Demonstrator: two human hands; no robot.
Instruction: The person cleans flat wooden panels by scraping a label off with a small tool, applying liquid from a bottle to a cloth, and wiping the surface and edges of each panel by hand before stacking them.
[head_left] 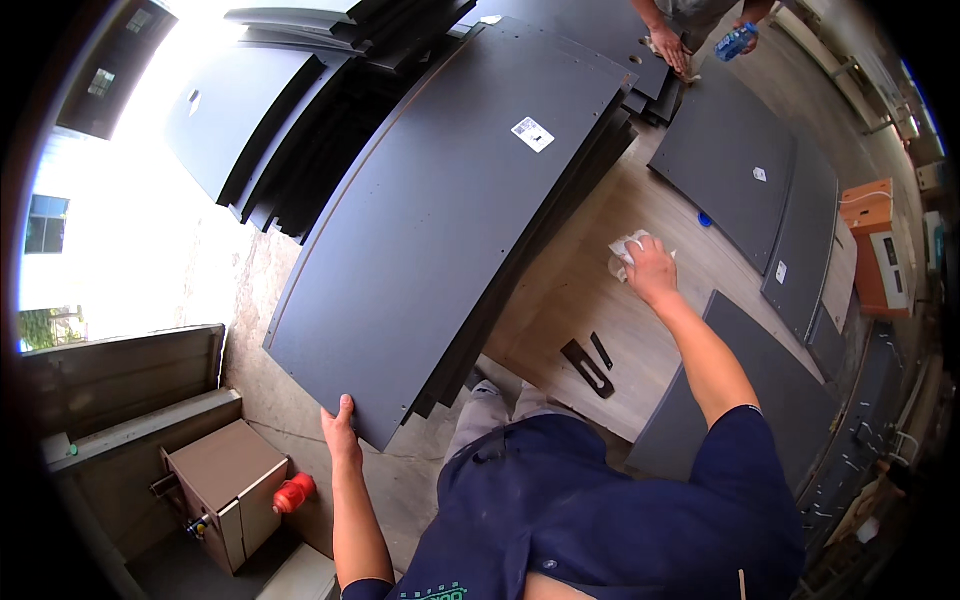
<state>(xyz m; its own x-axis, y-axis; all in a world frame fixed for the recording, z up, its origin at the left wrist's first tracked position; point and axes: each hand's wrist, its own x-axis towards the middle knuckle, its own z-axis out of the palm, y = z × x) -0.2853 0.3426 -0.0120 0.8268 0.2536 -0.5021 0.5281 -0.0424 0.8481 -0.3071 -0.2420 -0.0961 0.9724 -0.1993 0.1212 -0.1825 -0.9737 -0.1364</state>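
My left hand (342, 436) grips the near edge of a large dark grey panel (400, 230), thumb on top and the other fingers partly hidden. The panel lies on top of a stack and carries a white label (532, 135). Farther right, my right hand (653, 270) is closed on a crumpled white cloth (630, 246) over the pale wooden tabletop (560, 290). A flat black slotted piece (587, 368) and a narrow black strip (601, 350) rest on the tabletop, nearer to me than my right hand.
More grey panels (725, 165) lie on the right, with a blue cap (704, 219) beside them. Another panel stack (240, 120) stands at the far left. A co-worker's hand (672, 50) touches panels, the other holds a blue bottle (737, 42). A box-shaped cabinet (225, 465) and red object (294, 493) are lower left.
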